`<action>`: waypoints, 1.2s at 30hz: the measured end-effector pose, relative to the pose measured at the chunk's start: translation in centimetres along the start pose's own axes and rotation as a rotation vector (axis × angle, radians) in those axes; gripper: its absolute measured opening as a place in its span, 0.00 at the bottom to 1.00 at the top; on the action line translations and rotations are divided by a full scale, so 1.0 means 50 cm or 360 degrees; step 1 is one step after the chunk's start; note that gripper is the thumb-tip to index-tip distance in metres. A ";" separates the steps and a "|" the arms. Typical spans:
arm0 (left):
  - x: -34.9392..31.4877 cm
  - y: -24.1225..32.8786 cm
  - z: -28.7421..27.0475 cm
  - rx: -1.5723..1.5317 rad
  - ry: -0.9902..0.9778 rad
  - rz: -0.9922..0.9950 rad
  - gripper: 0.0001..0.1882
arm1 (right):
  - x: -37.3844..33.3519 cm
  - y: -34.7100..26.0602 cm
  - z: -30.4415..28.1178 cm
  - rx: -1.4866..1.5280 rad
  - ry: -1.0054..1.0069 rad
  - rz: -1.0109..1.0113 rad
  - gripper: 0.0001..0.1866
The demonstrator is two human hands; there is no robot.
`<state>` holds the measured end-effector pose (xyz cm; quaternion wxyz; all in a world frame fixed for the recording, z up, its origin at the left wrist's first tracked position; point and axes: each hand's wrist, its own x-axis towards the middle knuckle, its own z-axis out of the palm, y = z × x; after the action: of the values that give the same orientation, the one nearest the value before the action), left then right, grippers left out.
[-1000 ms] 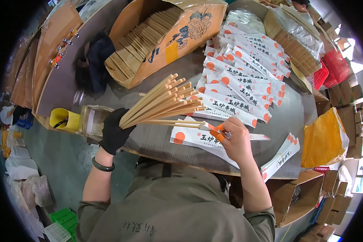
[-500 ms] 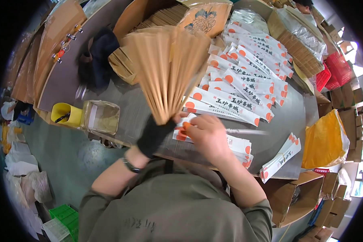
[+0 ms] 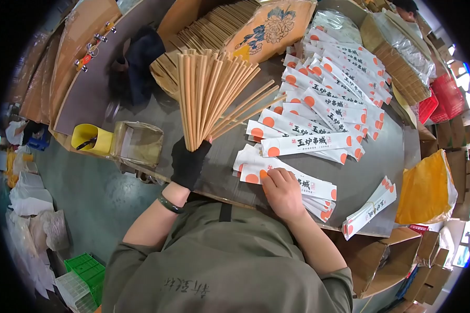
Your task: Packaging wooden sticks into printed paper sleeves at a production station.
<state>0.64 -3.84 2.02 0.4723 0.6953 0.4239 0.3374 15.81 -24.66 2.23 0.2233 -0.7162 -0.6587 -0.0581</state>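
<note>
A fanned bundle of bare wooden chopsticks (image 3: pixel 203 96) rises from my left hand (image 3: pixel 189 164), which wears a black fingerless glove and is closed round their lower ends. A few of the chopsticks splay out to the right. My right hand (image 3: pixel 284 193), with an orange cover on one fingertip, rests on a small stack of white paper chopstick sleeves (image 3: pixel 318 189) at the table's near edge. Its fingers are bent and pinch at the top sleeve. Just beyond lies a sleeve (image 3: pixel 308 144) on the edge of a large spread pile of sleeves (image 3: pixel 329 99) with orange dots.
More chopsticks (image 3: pixel 214 28) fill a box at the back, beside a flower-patterned board (image 3: pixel 277 28). A yellow cup (image 3: pixel 91 140) and a clear bin (image 3: pixel 137 143) hang at the left edge. A banded sleeve bundle (image 3: pixel 371 208) lies right, near an open cardboard box (image 3: pixel 384 255).
The chopstick bundle has moved left and away from my right hand. My right hand has come down onto the near sleeve stack. One more sleeve now lies on the pile's near edge.
</note>
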 end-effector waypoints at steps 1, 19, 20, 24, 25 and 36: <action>-0.001 -0.002 -0.007 -0.0026 0.0011 -0.0013 0.15 | -0.002 0.000 -0.002 0.0089 0.0055 0.0059 0.15; 0.035 -0.007 -0.151 0.0258 -0.0426 0.0348 0.17 | 0.057 0.064 -0.119 0.1220 -0.0008 0.1320 0.07; 0.042 -0.009 -0.158 0.0258 -0.0427 0.0346 0.17 | 0.057 0.062 -0.124 0.1176 -0.0051 0.1276 0.07; 0.057 -0.015 -0.181 0.0409 -0.0487 0.0422 0.18 | 0.056 0.055 -0.129 0.1203 -0.0047 0.1202 0.06; 0.059 -0.014 -0.181 0.0492 -0.0488 0.0471 0.19 | 0.057 0.053 -0.128 0.1182 -0.0078 0.1156 0.06; 0.053 0.001 -0.168 0.0440 -0.0494 0.0441 0.19 | 0.052 0.046 -0.129 0.1188 -0.0075 0.1113 0.04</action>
<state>-5.56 1.68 5.00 0.3813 0.8482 0.2892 0.2269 19.72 -24.88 8.41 0.4550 -0.7664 -0.3603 0.2753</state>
